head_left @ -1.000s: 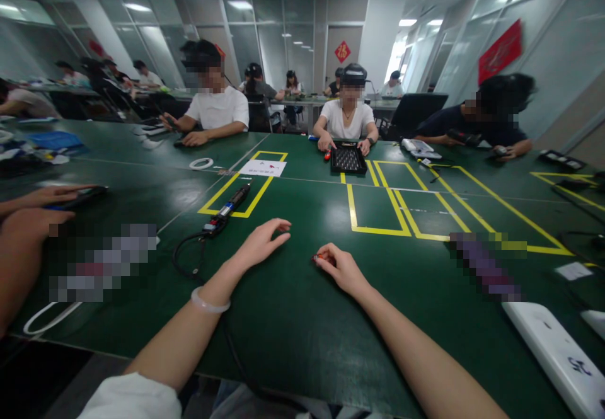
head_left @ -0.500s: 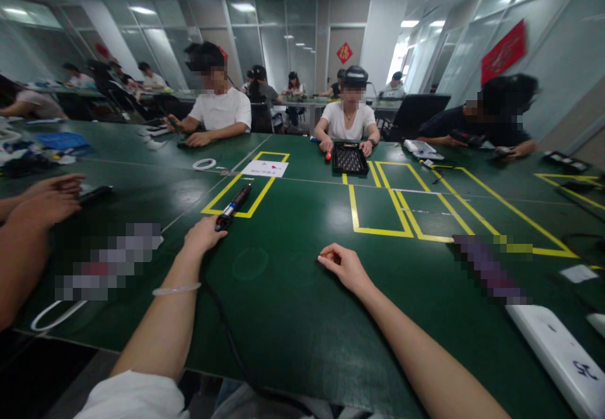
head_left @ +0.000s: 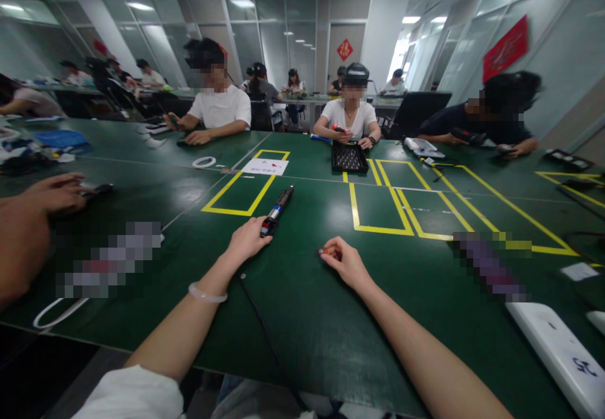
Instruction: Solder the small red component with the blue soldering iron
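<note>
My left hand (head_left: pixel 246 241) is wrapped round the rear of a dark corded electric screwdriver (head_left: pixel 282 203) with a blue and white band. The tool's narrow tip points away to the upper right, above the green table (head_left: pixel 302 331). A black cord (head_left: pixel 259 318) runs below that hand toward the table's near edge. To the right, my right hand (head_left: pixel 347 261) pinches a small orange and dark piece (head_left: pixel 322 251) between thumb and fingertips; its exact kind is too small to tell. The screwdriver's tip and this piece are apart.
Yellow tape outlines (head_left: pixel 382 229) mark the tabletop, one with a paper sheet (head_left: pixel 265 166). A white power strip (head_left: pixel 555 350) lies at right. Across the table a co-worker holds a red-tipped tool by a black tray (head_left: pixel 350 157). Another person's hands (head_left: pixel 51 195) are at left.
My left hand has moved right with the screwdriver, bringing it nearer my right hand. The small piece now shows more beyond my right fingertips. The co-worker opposite has raised the red-tipped tool.
</note>
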A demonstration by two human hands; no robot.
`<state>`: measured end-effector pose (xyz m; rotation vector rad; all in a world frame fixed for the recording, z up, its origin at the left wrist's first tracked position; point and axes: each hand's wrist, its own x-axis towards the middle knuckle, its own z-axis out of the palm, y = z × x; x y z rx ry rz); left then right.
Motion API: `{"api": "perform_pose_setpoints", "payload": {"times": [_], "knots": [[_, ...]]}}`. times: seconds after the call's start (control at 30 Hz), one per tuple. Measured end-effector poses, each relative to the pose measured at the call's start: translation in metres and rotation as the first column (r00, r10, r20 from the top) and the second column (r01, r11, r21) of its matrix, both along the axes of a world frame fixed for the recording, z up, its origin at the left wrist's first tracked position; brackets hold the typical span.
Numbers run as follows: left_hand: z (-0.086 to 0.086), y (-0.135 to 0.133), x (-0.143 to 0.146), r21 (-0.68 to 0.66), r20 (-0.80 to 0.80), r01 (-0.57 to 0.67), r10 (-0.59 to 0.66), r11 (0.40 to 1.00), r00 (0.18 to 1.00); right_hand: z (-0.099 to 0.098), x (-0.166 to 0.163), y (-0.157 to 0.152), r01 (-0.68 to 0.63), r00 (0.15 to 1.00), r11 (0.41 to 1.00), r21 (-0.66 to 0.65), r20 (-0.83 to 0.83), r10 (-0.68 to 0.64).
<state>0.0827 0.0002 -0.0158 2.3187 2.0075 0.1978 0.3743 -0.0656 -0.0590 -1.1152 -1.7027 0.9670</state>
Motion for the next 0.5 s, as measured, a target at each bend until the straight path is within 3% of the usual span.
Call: {"api": "perform_pose_setpoints", "payload": {"times": [0.27, 0.5], "knots": [[-0.006, -0.044, 0.086, 0.044, 0.171, 0.266, -0.270, 0.963, 0.948, -0.001, 0.001, 0.001, 0.016, 1.000, 0.999, -0.031, -0.006, -0.016], [-0.006, -0.063, 0.111, 0.061, 0.171, 0.352, -0.357, 0.934, 0.918, -0.005, 0.002, 0.004, 0.110, 0.979, 0.993, 0.037, 0.171, -0.115]]}}
